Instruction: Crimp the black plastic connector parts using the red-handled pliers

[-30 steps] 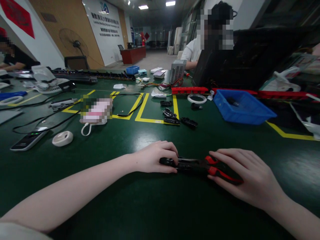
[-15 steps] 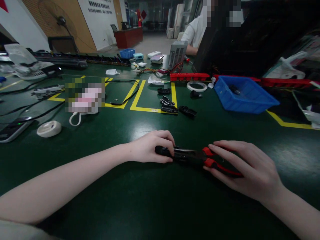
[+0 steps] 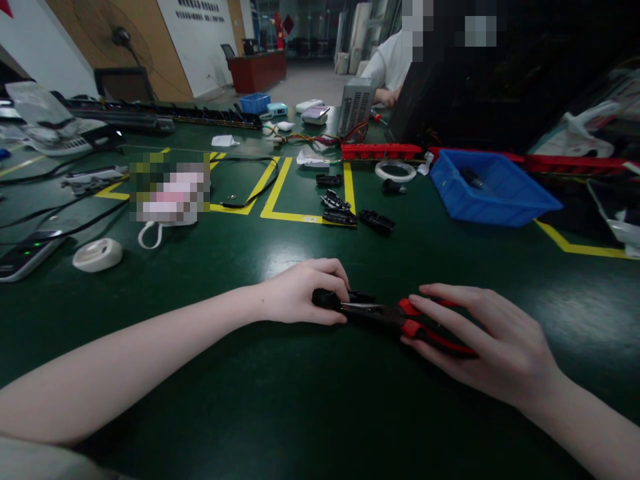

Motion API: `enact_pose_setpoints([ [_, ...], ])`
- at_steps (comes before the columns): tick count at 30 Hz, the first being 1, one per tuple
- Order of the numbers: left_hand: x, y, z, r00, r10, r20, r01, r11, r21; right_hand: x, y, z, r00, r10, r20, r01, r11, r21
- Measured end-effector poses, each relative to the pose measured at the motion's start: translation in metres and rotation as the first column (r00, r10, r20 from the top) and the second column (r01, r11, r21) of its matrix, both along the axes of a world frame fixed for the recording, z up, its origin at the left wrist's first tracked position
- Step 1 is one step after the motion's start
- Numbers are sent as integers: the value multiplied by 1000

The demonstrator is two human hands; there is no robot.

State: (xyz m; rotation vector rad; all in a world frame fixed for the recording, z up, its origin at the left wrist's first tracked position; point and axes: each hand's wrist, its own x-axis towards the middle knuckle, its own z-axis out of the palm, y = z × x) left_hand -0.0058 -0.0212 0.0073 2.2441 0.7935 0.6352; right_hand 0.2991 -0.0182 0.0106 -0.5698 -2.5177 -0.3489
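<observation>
My left hand (image 3: 305, 293) is closed around a small black plastic part (image 3: 326, 299), pressing it near the green tabletop (image 3: 280, 387). Red-handled long-nose pliers (image 3: 413, 327) lie in my right hand (image 3: 493, 340), its fingers wrapped about the two handles. The thin jaws point left and their tips meet the black part beside my left fingertips; whether they grip it is hidden. Farther back, several similar black parts (image 3: 337, 208) lie around the yellow tape lines, one more (image 3: 377, 221) just to their right.
A blue bin (image 3: 495, 190) with dark pieces inside stands at the back right, beside a roll of white tape (image 3: 395, 171). On the left are a pink-and-white item (image 3: 175, 193), a white ring-shaped object (image 3: 98, 255) and cables. A co-worker's arm (image 3: 385, 73) shows across the table.
The pliers and my right hand have shifted slightly left, and the jaws' angle against the black part has changed. My left hand has stayed almost in place.
</observation>
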Motion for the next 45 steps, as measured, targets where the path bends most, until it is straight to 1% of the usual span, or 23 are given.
enact_pose_setpoints([
  [8,0,1,0,1000,1,-16,-2,1000,-25,-1,0,-1,999,45,13,-43,994,-102],
  [13,-1,1,-1,1000,-9,-8,9,1000,1,2,4,-2,998,62,29,-58,991,-121],
  [18,-1,1,-4,1000,0,10,0,1000,-2,1,6,-2,998,38,58,-30,990,-136],
  [26,0,-1,-3,999,37,-3,-37,999,-5,0,9,-1,998,18,65,-2,973,-231],
  [30,2,-3,-2,998,60,-9,-60,998,0,3,9,-1,996,-15,86,38,964,-263],
  [35,5,-5,-4,997,74,9,-74,997,14,4,7,-1,993,-44,106,71,961,-268],
  [40,7,-5,-9,996,81,29,-82,996,46,0,0,6,986,-85,146,121,957,-264],
  [45,6,-4,-11,996,82,34,-84,994,74,-1,-1,7,983,-88,161,125,963,-238],
])
